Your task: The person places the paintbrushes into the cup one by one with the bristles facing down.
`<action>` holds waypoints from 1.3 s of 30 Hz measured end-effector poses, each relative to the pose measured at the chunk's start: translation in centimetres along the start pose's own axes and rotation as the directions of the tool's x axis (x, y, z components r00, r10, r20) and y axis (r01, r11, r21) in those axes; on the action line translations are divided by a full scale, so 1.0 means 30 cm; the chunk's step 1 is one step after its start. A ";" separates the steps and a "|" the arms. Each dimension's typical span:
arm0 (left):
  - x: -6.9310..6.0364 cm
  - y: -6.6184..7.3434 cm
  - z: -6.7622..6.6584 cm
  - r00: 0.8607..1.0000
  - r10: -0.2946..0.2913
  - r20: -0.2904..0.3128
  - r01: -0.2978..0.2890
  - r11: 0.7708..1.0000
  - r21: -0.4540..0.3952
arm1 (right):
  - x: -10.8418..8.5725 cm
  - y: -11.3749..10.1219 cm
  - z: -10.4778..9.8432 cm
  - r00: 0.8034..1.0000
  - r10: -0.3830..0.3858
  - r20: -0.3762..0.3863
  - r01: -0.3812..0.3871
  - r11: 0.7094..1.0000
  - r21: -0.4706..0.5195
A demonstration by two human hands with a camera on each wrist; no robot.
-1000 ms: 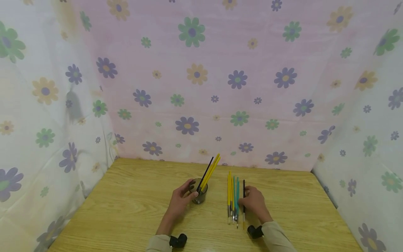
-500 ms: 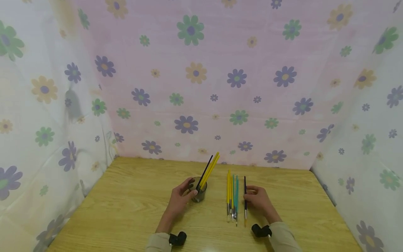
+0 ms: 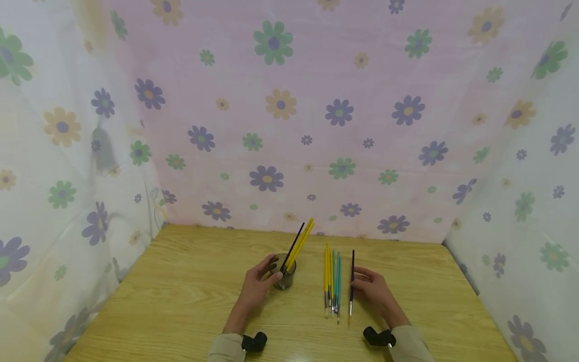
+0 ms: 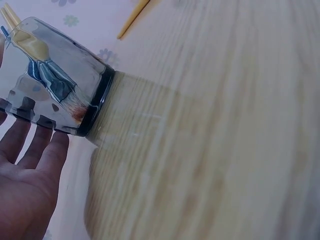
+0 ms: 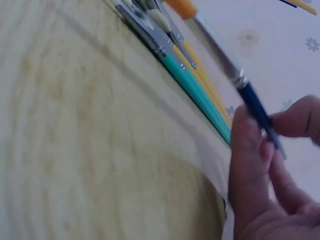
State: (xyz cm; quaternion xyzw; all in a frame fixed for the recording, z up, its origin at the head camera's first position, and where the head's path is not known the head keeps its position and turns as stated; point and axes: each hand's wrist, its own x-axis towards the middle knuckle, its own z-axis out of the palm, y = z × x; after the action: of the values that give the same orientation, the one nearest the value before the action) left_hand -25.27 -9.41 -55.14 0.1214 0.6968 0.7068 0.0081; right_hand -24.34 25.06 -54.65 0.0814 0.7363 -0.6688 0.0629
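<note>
My left hand (image 3: pixel 259 284) holds a clear dark-tinted glass (image 3: pixel 285 282), its fingers round the side. Two yellow-handled paintbrushes (image 3: pixel 302 244) and a dark-handled one (image 3: pixel 295 244) lean to the right in it; the left wrist view shows bristles (image 4: pixel 76 111) down near its base. Between thumb and fingers, my right hand (image 3: pixel 376 292) pinches a dark blue paintbrush (image 3: pixel 352 271), handle up and orange-tipped bristles towards me. The right wrist view has this brush (image 5: pixel 252 102) lifted off the table. Just left of it lie several yellow paintbrushes (image 3: pixel 327 271) and teal paintbrushes (image 3: pixel 339 281), side by side.
The wood-grain table (image 3: pixel 190 286) runs back to a pink flowered cloth (image 3: pixel 307 166). White flowered cloth hangs at the left (image 3: pixel 68 166) and right sides. Black wrist cameras (image 3: pixel 255 342) sit at both cuffs.
My right hand has drawn the dark blue paintbrush slightly right, away from the row, and raised it off the table. The left hand and glass have stayed nearly in place.
</note>
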 end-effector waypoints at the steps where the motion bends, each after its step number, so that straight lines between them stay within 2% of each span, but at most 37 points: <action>1: -0.001 -0.003 -0.001 1.000 0.005 -0.001 -0.005 1.000 0.010 | -0.001 0.006 -0.001 1.000 -0.004 0.005 0.004 1.000 0.012; 8: -0.006 -0.007 0.000 1.000 -0.008 -0.012 0.008 1.000 0.026 | -0.009 0.032 0.002 0.997 -0.030 0.071 0.022 0.994 0.109; 15: -0.002 -0.003 -0.001 1.000 0.016 -0.006 -0.016 1.000 0.015 | -0.023 0.021 0.019 0.981 -0.081 0.177 0.044 0.978 0.203; 19: 0.003 -0.005 0.004 1.000 0.019 0.013 -0.019 1.000 0.009 | -0.033 0.004 0.039 0.988 -0.083 0.130 0.046 0.963 0.267; 23: 0.007 -0.004 0.011 0.999 0.029 0.021 -0.029 0.999 0.016 | -0.037 -0.018 0.070 0.990 -0.128 0.059 0.100 0.931 0.351; 27: 0.004 -0.002 0.012 1.000 0.028 0.011 -0.028 0.999 0.023 | -0.034 -0.051 0.109 0.986 -0.165 0.017 0.143 0.899 0.413; 32: 0.003 -0.002 0.008 1.000 0.016 -0.003 -0.016 1.000 0.025 | -0.018 -0.097 0.164 0.986 -0.165 -0.039 0.164 0.870 0.465; 35: 0.003 -0.002 0.003 1.000 0.014 0.004 -0.015 1.000 0.027 | -0.009 -0.128 0.202 0.979 -0.188 -0.083 0.205 0.857 0.473; 39: 0.002 -0.001 -0.002 1.000 0.010 0.015 -0.010 1.000 0.025 | 0.008 -0.165 0.255 0.957 -0.253 -0.144 0.291 0.832 0.473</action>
State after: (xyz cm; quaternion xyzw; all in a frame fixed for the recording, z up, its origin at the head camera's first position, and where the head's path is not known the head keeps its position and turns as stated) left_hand -25.33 -9.46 -55.14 0.1304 0.7049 0.6972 0.0084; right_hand -25.70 16.99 -50.61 0.0141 0.5490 -0.8316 -0.0831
